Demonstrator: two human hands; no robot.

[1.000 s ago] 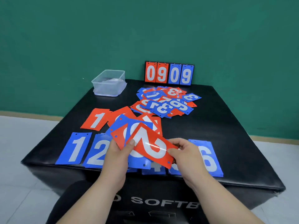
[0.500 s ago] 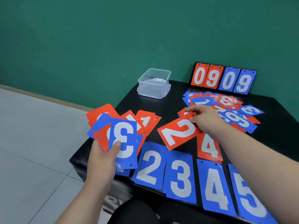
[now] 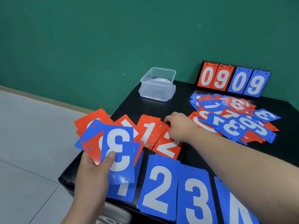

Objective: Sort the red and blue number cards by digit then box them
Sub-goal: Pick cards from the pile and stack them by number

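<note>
My left hand (image 3: pixel 95 168) holds a fan of red and blue cards (image 3: pixel 111 143) over the table's near left corner, a blue 3 on top. My right hand (image 3: pixel 179 126) rests with its fingers on a red 2 card (image 3: pixel 168 147) that lies flat beside a red 1 card (image 3: pixel 148 131). Along the near edge lie blue cards in a row: 1 (image 3: pixel 123 191), 2 (image 3: pixel 159 189), 3 (image 3: pixel 196 201) and a 4 (image 3: pixel 237 210) partly covered by my forearm. An unsorted heap of cards (image 3: pixel 234 120) sits at the back right. A clear plastic box (image 3: pixel 157 84) stands at the back left.
A flip scoreboard (image 3: pixel 233 79) showing 09 09 stands at the table's far edge against the green wall. The black table (image 3: pixel 129 109) ends close on the left, with grey floor tiles (image 3: pixel 32 143) beyond it.
My right hand carried the red 2 leftward and laid it down next to the red 1. The left hand kept its fan of cards. The camera has moved closer.
</note>
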